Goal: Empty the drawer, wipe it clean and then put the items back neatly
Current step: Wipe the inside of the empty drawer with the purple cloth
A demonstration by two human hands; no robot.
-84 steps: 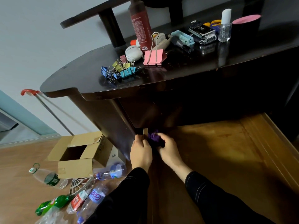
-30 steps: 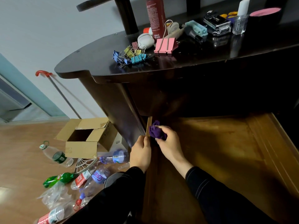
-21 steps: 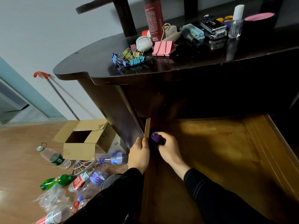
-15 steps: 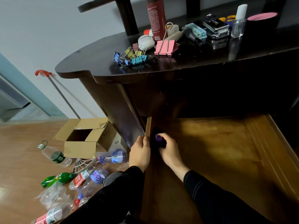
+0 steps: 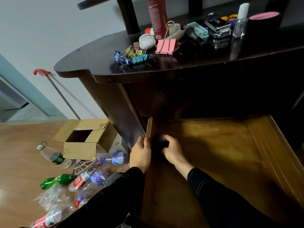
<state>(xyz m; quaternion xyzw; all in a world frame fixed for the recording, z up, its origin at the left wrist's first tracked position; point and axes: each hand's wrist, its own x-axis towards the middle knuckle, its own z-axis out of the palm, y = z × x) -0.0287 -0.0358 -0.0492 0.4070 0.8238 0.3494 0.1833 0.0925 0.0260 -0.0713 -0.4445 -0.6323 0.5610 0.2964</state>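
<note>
Cloth [image 5: 160, 143] gripped by right hand [image 5: 172, 149] has dropped lower; left hand [image 5: 141, 153] clasps drawer wall [image 5: 149, 127].

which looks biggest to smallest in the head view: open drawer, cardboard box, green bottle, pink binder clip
1. open drawer
2. cardboard box
3. green bottle and pink binder clip: they look about alike, and they sit at different distances from the camera, so not ranked.

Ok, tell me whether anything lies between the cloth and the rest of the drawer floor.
Nothing visible does. The right hand holds the cloth at the drawer's left wall, and the drawer floor beyond lies bare.
</note>
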